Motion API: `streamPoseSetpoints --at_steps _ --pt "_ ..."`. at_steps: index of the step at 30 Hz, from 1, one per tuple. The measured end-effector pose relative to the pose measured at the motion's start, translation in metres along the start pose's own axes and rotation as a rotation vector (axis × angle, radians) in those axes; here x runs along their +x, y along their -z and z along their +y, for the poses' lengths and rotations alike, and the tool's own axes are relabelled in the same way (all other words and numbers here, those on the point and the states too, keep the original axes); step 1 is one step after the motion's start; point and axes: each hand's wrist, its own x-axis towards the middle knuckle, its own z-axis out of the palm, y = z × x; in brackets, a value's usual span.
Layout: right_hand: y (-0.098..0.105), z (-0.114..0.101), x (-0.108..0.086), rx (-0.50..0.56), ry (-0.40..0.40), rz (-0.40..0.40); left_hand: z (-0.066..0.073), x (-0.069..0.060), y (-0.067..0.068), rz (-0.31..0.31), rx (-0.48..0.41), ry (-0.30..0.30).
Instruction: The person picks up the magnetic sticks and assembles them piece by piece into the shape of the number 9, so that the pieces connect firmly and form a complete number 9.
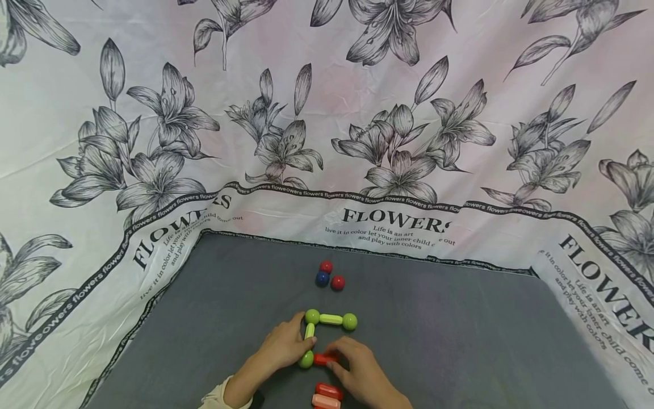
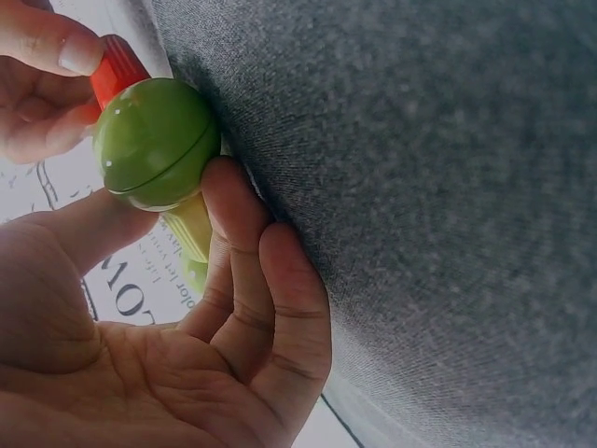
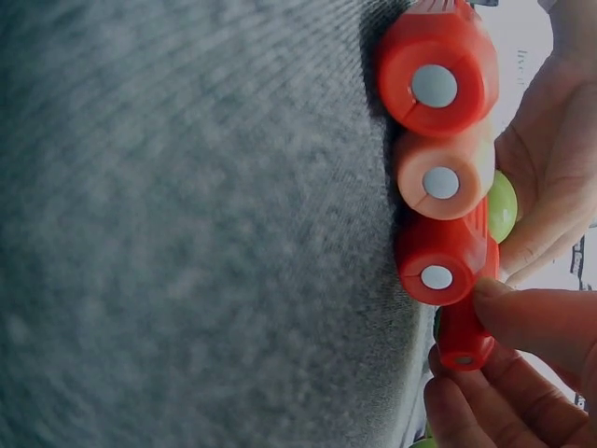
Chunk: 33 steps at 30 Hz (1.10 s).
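Note:
Green magnetic balls and light green rods form an angled shape on the grey cloth in the head view. Its far corner ball (image 1: 313, 317) joins a rod (image 1: 331, 319) running right to an end ball (image 1: 349, 321). A side rod (image 1: 309, 331) leads down to the near ball (image 1: 306, 359). My left hand (image 1: 281, 345) grips that side, thumb and fingers around the near ball (image 2: 157, 145) and rod in the left wrist view. Between thumb and fingers, my right hand (image 1: 363, 366) pinches a red magnetic rod (image 1: 323, 359), its left end against the near ball.
Close to me lie a red rod (image 1: 329, 391), a salmon rod (image 1: 326, 401) and another red one, side by side. Farther back sit a blue ball (image 1: 322, 278) and two red balls (image 1: 338, 283). Flower-printed cloth (image 1: 398, 227) walls the grey surface (image 1: 460, 329).

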Motion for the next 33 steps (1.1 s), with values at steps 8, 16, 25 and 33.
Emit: streamPoseSetpoints --at_steps 8,16,25,33 --pt "-0.0007 -0.0007 -0.0002 0.003 0.003 0.007 0.0020 -0.0016 0.0005 0.005 0.000 0.001" --pt "-0.0014 0.0002 -0.0006 0.012 -0.005 0.001 0.0024 -0.0008 0.0007 0.007 0.010 0.000" --pt "-0.0026 0.0003 -0.0010 -0.002 -0.032 -0.012 0.0013 -0.0007 -0.0004 -0.003 0.001 0.013" --pt "-0.0025 0.0012 -0.0011 0.002 -0.017 -0.017 0.0023 -0.0002 -0.0005 -0.001 0.003 0.023"
